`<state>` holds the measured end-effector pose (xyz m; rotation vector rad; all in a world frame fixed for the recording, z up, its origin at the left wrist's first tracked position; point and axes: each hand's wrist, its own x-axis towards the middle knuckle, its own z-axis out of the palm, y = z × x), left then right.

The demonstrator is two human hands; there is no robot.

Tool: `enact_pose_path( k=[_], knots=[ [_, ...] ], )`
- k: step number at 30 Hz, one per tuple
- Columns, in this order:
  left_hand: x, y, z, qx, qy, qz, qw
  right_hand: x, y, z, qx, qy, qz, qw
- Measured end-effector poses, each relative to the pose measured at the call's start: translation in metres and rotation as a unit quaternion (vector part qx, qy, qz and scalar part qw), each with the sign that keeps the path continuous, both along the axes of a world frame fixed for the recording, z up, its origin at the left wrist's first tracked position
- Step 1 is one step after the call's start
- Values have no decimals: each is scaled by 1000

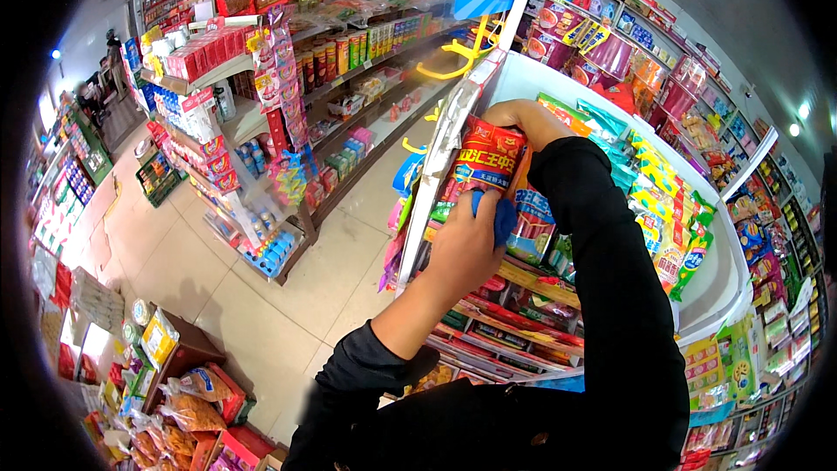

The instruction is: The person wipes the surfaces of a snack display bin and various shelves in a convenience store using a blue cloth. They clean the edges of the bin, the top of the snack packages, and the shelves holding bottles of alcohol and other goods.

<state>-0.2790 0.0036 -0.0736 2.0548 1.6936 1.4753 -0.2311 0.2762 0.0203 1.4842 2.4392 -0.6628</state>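
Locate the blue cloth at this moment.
In the head view, the blue cloth is right of centre, bunched in the left hand, by the lower edge of the red packet.

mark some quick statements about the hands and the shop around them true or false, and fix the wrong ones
1. The left hand holds a bunched blue cloth. True.
2. The right hand is down by the floor. False: it is at the upper end of a glossy red plastic packet with yellow lettering.
3. Both forearms are in black sleeves. True.
4. The floor is dark wooden planks. False: it is pale beige tiles.
5. A dark green plastic crate stands on the floor. True.
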Motion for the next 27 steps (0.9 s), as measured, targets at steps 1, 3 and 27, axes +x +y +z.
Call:
enact_pose_path(
  k=[1,3,27],
  knots=[
    [0,0,2,-12,21,2,1000,2,-1,1,7,-1,1,1000],
    [1,1,3,-16,22,-9,1000,8,-2,4,27,1,8,1000],
    [6,49,-16,20,108,18,994,21,38,36,289,177,84,937]
  ],
)
